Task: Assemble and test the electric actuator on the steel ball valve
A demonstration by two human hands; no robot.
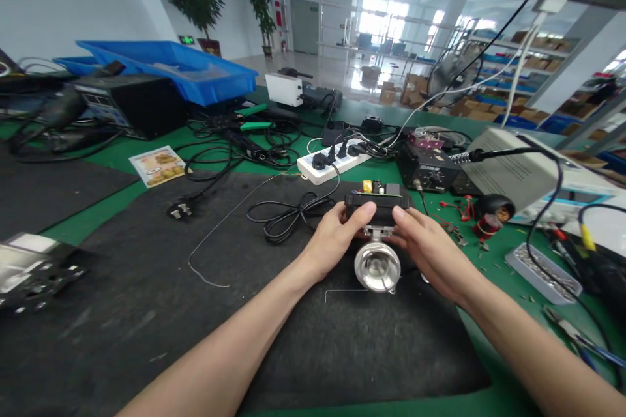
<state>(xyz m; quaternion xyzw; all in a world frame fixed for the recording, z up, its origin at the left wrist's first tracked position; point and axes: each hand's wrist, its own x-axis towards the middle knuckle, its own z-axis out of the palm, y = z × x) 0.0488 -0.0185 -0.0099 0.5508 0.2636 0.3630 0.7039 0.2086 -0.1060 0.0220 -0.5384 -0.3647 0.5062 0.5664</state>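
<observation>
Both of my hands grip a black housing (375, 210) with an exposed circuit board (379, 192) on top. A shiny metal valve body (377, 266) with a round opening facing me sits below the housing, over the black mat. My left hand (337, 234) wraps the housing's left side, its thumb on the near face. On the right side, my right hand (425, 241) does the same with its thumb close to the other one. The fingers behind the housing are mostly hidden. A thin bent wire (337, 291) lies by the valve's left side.
A white power strip (332, 161) with plugs lies behind the housing, a coiled black cable (288, 218) before it. To the right are a soldering station (430, 168), a tray of small parts (540, 272) and pliers (567, 329). Another metal valve (34, 273) stands far left.
</observation>
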